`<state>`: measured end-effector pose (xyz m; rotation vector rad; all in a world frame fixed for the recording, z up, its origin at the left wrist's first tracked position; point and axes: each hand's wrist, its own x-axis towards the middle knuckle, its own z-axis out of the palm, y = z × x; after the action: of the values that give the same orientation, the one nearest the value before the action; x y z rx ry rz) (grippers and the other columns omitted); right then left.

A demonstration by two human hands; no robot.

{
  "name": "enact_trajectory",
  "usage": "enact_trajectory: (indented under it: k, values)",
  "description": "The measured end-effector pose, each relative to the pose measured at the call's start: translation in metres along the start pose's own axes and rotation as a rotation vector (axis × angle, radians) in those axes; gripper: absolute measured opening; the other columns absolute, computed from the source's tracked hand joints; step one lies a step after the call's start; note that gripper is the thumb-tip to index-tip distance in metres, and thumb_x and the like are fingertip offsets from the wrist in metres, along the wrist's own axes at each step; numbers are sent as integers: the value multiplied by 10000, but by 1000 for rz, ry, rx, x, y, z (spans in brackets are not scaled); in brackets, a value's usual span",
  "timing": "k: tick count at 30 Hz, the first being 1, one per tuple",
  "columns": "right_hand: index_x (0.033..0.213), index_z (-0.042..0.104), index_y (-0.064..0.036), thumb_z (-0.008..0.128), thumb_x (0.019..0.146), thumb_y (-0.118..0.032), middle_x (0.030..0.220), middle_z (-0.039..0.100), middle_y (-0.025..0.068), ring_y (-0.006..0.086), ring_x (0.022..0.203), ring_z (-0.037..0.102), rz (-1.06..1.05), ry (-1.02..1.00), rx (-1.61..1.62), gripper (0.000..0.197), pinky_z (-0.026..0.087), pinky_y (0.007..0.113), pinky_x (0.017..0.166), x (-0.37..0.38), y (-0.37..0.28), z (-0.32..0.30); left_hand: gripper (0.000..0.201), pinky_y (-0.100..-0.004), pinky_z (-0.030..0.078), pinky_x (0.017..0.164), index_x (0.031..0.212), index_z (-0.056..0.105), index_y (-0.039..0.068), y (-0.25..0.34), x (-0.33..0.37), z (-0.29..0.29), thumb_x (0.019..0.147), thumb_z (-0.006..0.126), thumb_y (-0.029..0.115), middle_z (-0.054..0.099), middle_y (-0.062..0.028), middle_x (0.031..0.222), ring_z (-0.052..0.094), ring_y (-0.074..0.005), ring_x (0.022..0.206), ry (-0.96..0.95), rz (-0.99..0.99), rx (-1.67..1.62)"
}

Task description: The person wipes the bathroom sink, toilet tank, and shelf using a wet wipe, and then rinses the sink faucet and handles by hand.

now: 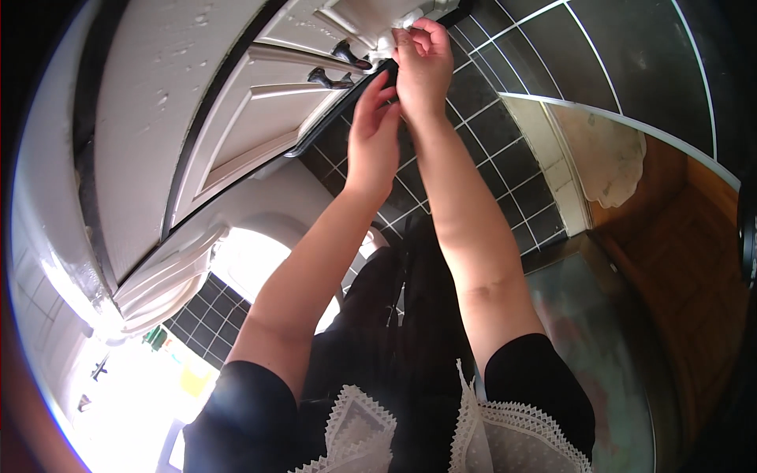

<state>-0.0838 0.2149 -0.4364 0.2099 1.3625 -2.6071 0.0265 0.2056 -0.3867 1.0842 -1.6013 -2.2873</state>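
My right hand (pixel 424 71) reaches far ahead to the end of a white panelled cabinet. Its fingers are curled and pinched at a small whitish thing (pixel 406 22), too bright and too covered to name. Just nearer and to its left, my left hand (pixel 374 142) is held up with its fingers loosely bent and the thumb apart, nothing visible in it. Beside the hands, the white cabinet door (pixel 252 118) carries a dark handle (pixel 330 79), and a second dark handle (pixel 348 55) sits on the adjoining door.
A white surface with wet drops (pixel 158 94) runs along the left. Below the cabinet is a rounded white fixture (pixel 276 193). Dark tiles (pixel 497 150) with pale grout cover the floor. On the right are a pale threshold strip (pixel 556 169), brown wooden flooring (pixel 662 260) and a greyish mat (pixel 587 315).
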Motion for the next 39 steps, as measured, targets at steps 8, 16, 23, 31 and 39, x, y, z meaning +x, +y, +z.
enact_trajectory:
  k: [8, 16, 23, 31, 39]
  values:
    - [1140, 546, -13, 663, 913, 24, 924, 660, 62, 96, 828, 628, -328, -97, 144, 258, 510, 216, 719, -51, -82, 89, 421, -323, 381, 1095, 1450, 422, 29, 72, -47, -19, 1034, 456, 78, 489, -122, 1436, 479, -205, 1313, 167, 318, -56]
    - [994, 590, -4, 683, 849, 77, 1069, 622, 154, 203, 885, 650, -824, -178, -573, 191, 564, 258, 679, -75, -35, 55, 380, -321, 399, 1092, 1406, 470, 5, 64, -58, -35, 1033, 411, 43, 552, -123, 1376, 531, -213, 1259, 177, 120, -318]
    - [920, 618, -33, 704, 786, 58, 993, 664, 137, 312, 954, 626, -719, -214, -530, 183, 521, 382, 822, -121, -26, 78, 290, -292, 412, 1017, 1306, 526, 45, 38, -95, -86, 1026, 454, 34, 607, -74, 1246, 553, -146, 1140, 372, 253, -165]
    - [864, 657, -58, 744, 716, 27, 947, 615, 96, 280, 778, 655, -581, -473, -549, 192, 543, 372, 663, -156, 2, 75, 354, -317, 378, 1084, 1350, 519, 17, 25, -115, -115, 1010, 420, 18, 574, -94, 1327, 525, -170, 1219, 434, 288, 66]
    - [903, 734, -48, 764, 778, -55, 883, 683, 74, 224, 735, 659, -457, -309, -755, 129, 536, 314, 673, -114, 82, 1, 452, -312, 318, 1125, 1463, 466, 47, 4, -81, -110, 1011, 466, 47, 511, -84, 1455, 485, -181, 1300, 252, 114, 119]
